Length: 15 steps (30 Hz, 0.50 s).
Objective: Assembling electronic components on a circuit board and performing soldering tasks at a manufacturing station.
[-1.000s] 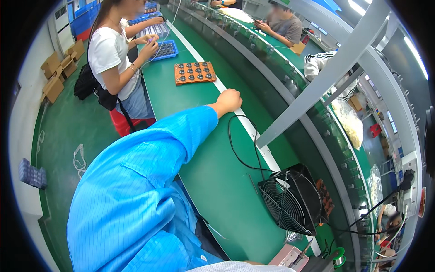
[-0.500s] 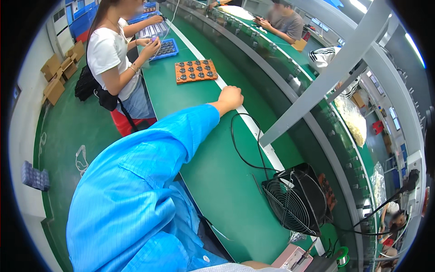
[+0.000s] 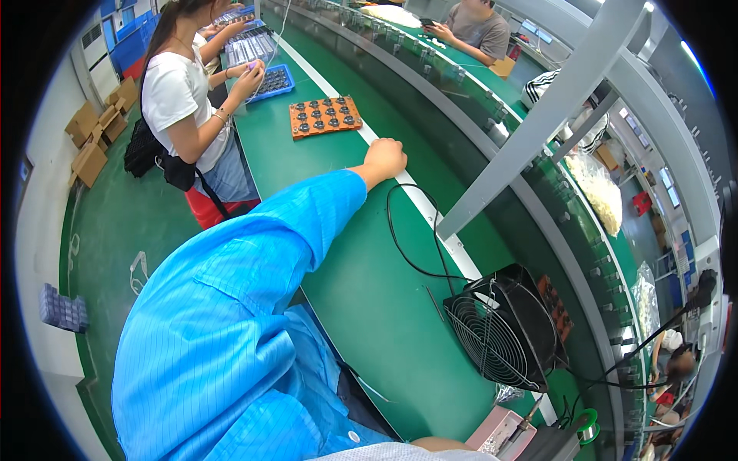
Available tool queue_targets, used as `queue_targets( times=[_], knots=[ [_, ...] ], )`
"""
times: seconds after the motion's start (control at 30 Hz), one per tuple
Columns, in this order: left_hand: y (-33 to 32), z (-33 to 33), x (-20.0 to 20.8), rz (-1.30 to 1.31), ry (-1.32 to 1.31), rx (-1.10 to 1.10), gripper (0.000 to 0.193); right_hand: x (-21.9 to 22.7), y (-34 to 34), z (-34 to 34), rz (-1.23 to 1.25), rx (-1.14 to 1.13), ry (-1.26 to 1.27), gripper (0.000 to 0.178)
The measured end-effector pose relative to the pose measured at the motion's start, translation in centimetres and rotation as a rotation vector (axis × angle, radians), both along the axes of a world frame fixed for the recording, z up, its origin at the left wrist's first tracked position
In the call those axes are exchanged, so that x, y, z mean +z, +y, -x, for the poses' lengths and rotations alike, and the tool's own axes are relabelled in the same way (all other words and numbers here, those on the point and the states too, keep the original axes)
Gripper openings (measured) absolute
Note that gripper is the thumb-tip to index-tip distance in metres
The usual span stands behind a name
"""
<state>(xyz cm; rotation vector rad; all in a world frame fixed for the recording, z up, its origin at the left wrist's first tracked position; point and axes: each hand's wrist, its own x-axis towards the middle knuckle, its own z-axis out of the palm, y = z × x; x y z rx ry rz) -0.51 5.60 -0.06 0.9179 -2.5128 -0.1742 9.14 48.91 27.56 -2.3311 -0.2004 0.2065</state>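
My left hand [image 3: 387, 158], at the end of a blue sleeve [image 3: 254, 261], rests on the white strip [image 3: 413, 196] along the far edge of the green worktable. Its fingers are curled into a fist, and their inner side is hidden, so I cannot tell if anything is in them. Beyond it lies an orange-brown tray [image 3: 326, 117] with rows of dark round parts, a short gap away from my knuckles. A black cable [image 3: 390, 223] loops on the table to the right of my wrist. My right hand is not in the picture.
A black fan with a wire guard [image 3: 492, 338] stands at the right, near a pink box [image 3: 503, 432] and a green solder spool [image 3: 587, 426]. A grey metal post [image 3: 530, 138] rises beside the table. A co-worker in white [image 3: 181, 100] sits at left by a blue tray [image 3: 275, 81].
The whole view has shifted slightly. My left fist stays on the white strip, and the tray beyond it has not moved on the table.
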Motion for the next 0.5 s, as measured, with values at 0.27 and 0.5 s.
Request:
queue_targets(
  times=[0.27, 0.5],
  knots=[
    [-0.1, 0.1, 0.0, 0.000, -0.004, 0.004, 0.029, 0.7, 0.1, 0.1, 0.072, 0.021, 0.046, 0.020],
    [-0.2, 0.1, 0.1, -0.012, 0.005, -0.003, 0.029, 1.5, 0.0, -0.3, 0.124, 0.042, 0.093, 0.019]
  ],
)
